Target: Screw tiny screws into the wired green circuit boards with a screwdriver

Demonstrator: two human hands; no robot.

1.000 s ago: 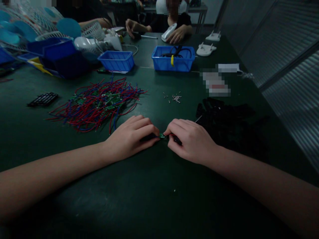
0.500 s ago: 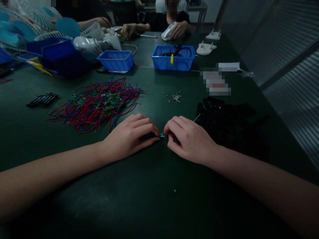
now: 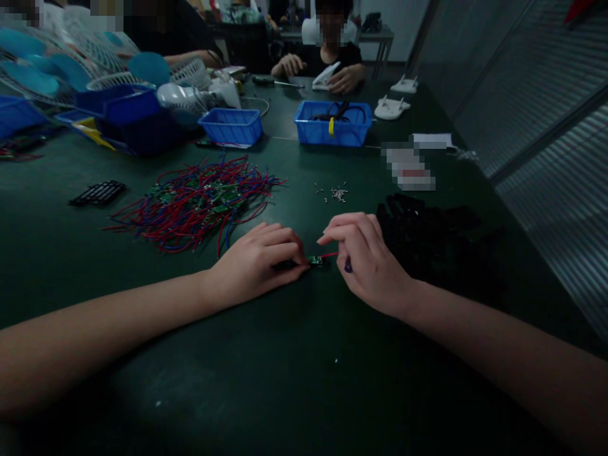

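A small green circuit board [image 3: 315, 260] with a red wire [image 3: 329, 254] lies just above the tabletop or on it; I cannot tell which. The thumb and fingers of my left hand [image 3: 259, 256] pinch its left end. Just right of the board, my right hand [image 3: 373, 263] is raised, with the index finger stretched out and the other fingers curled. From its curled fingers pokes the dark purple handle end of a screwdriver [image 3: 348, 264]; the rest is hidden by the hand. The red wire runs toward these fingers.
A heap of wired circuit boards [image 3: 199, 199] lies left, small screws [image 3: 339, 193] ahead, black plastic parts [image 3: 432, 234] right. Farther back stand blue bins [image 3: 332, 133], a black grid piece [image 3: 98, 192], white fan parts [image 3: 392, 107] and a person's hands [image 3: 346, 79] holding a white part.
My right hand has drawn back from the board and lifted its index finger, baring the board and the purple handle end. My left hand keeps its pinch. The view has tilted up slightly.
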